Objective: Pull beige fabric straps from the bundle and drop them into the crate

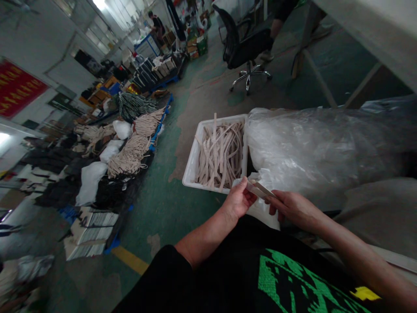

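A short length of pale beige strap [259, 190] spans the gap between my two hands in front of my chest. My left hand [240, 199] pinches one end of it, thumb on top and fingers curled. My right hand [291, 209] has its fingers closed around the other end. Just beyond my left hand is a white plastic bin [189, 167], heaped with long, tangled beige straps [221, 154]. White sheet material lies under and behind the strap, partly hidden by my hands.
Clear plastic sheeting [312, 148] covers a large bundle on the right, beneath a table [387, 34]. A black swivel chair [244, 48] stands ahead. On the left, pallets carry strap bundles [130, 154] and white bags [93, 180]. Another person [157, 26] is far back.
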A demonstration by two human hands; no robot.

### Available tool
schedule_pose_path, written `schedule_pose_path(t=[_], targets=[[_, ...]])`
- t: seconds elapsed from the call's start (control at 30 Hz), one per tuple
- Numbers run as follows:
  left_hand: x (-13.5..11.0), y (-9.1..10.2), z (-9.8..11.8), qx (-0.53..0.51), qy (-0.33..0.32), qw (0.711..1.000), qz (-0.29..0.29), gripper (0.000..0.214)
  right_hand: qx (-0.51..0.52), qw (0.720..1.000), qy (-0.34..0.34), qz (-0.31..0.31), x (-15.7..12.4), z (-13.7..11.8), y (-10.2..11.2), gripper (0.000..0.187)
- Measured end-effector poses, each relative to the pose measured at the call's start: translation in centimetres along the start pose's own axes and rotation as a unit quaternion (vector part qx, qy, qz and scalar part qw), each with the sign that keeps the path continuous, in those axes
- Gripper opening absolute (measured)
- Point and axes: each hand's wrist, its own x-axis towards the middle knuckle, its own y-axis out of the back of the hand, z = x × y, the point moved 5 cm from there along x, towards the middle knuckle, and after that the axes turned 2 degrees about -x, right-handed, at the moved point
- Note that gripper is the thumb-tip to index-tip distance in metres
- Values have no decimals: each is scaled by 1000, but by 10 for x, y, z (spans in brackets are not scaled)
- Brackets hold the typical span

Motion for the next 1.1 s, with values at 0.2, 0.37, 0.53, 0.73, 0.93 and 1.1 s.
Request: schedule_pose_path(t=[0.2,0.37,0.53,0.73,0.93,1.1], targets=[[6,7,-4,24,-19,999,-35,61,25,1000,5,9,2,6,1,57],[6,9,-7,73,-29,996,-53,61,26,1000,-6,11,6,13,0,57],[3,9,-11,72,-11,996,-46,49,48,999,5,-13,4,9,0,56],[-1,8,-9,71,-37,996,-47,43,70,997,7,-8,1,7,1,57],[-1,9,-10,80,-45,994,-55,52,43,999,-14,-4,4,19,0,66],[-3,4,-15,123,-58,986,-99,57,71,997,-7,-8,4,9,0,67]])
